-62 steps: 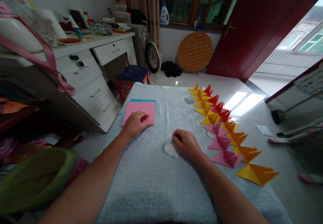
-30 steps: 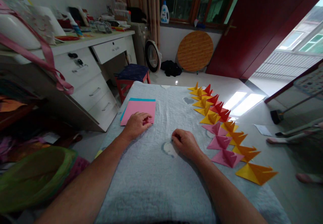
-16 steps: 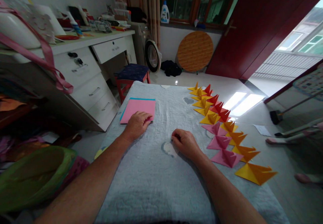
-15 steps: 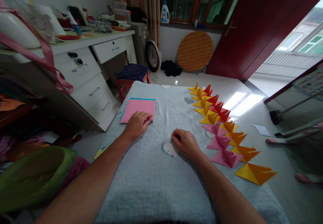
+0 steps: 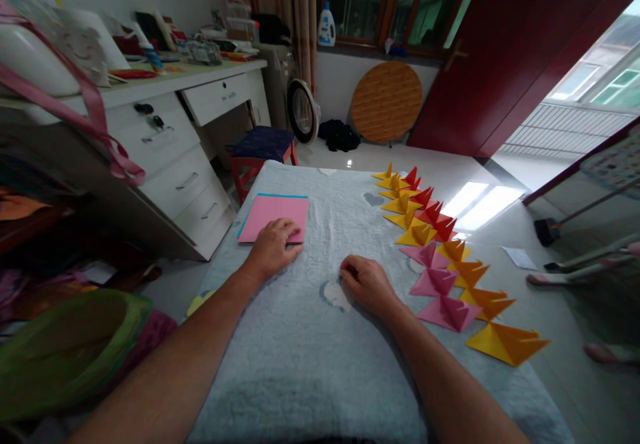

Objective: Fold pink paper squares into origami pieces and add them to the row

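A stack of square paper [image 5: 273,212], pink on top with a blue edge showing behind, lies on the cloth-covered table [image 5: 310,364]. Over its near right corner rests my left hand [image 5: 275,245], fingers on the pink sheet and thumb apart at the near edge. My right hand [image 5: 365,281] lies on the cloth with its fingers curled in; whether anything is inside them is hidden. To its right stand rows of folded paper cranes: yellow [image 5: 416,233], red [image 5: 440,221], pink [image 5: 450,312] and orange-yellow [image 5: 506,343].
Left of the table are a white desk [image 5: 180,164] with drawers, a stool [image 5: 263,147] and a green-lined bin [image 5: 75,344]. Beyond it, a round wooden board [image 5: 387,102] leans on the wall. A person's legs [image 5: 570,279] show at far right.
My left thumb has come away from the fingers and off the paper's corner, which now lies flat. My right hand has stayed in place.
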Tool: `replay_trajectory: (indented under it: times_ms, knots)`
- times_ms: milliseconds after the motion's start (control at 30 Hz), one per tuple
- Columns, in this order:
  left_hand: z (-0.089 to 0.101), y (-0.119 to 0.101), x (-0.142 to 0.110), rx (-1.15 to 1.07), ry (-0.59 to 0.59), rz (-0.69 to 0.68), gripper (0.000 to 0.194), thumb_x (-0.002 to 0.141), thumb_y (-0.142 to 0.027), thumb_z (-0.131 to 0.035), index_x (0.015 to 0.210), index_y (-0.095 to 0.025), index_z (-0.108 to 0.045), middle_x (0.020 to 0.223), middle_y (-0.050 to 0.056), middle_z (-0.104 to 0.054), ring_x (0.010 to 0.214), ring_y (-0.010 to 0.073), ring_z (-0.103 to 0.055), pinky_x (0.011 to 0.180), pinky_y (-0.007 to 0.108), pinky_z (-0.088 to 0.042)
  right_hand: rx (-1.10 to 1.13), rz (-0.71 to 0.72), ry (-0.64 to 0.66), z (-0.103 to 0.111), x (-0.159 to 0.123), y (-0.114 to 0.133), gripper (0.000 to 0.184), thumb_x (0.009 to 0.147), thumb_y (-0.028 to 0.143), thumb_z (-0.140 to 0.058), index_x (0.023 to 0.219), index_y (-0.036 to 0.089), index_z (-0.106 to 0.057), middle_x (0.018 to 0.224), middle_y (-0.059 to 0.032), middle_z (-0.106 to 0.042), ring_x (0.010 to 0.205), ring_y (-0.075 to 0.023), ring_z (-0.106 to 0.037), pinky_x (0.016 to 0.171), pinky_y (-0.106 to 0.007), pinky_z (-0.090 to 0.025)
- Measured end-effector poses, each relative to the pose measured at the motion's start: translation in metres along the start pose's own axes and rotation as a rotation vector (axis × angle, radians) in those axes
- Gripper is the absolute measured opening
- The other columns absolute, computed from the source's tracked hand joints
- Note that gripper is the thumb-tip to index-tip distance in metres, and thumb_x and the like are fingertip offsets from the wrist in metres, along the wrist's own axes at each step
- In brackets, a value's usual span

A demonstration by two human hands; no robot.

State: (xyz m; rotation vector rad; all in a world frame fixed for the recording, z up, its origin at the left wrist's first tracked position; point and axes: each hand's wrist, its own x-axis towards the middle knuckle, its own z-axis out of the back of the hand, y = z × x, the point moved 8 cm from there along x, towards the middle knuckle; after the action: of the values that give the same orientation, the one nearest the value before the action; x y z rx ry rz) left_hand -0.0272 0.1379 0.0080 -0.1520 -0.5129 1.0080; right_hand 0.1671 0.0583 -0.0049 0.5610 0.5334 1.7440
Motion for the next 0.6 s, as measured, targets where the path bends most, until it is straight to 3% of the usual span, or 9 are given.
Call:
replay_trajectory:
  times_ms: [400,600]
  knots:
    - [-0.0021,-0.0065,-0.001,-0.088,0.061,0.054,0.027,0.077,-0.016,-0.067,0.104,-0.018,-0.066,0.085,0.003,-0.068,0.083,0.0217,-0.06,0.079,0.034,-0.047,0.013,-0.015,0.0,-0.0015,0.0,-0.0005,0.013,0.084,0.017,-0.054,0.081,0.018,-0.066,0.068,-0.0004,-0.064,0.063,-0.0128,-0.055,0.063,-0.024,-0.035]
    - [0.0053,-0.0071,-0.0028,0.045,-0.059,0.045,0.028,0.076,-0.03,-0.075,0.101,-0.02,-0.067,0.107,0.009,-0.065,0.102,0.0285,-0.056,0.092,0.042,-0.045,-0.076,-0.02,0.1,-0.0034,0.0051,0.0056,0.011,0.081,0.014,-0.058,0.079,0.018,-0.068,0.07,-0.0016,-0.065,0.064,-0.0135,-0.055,0.062,-0.025,-0.033]
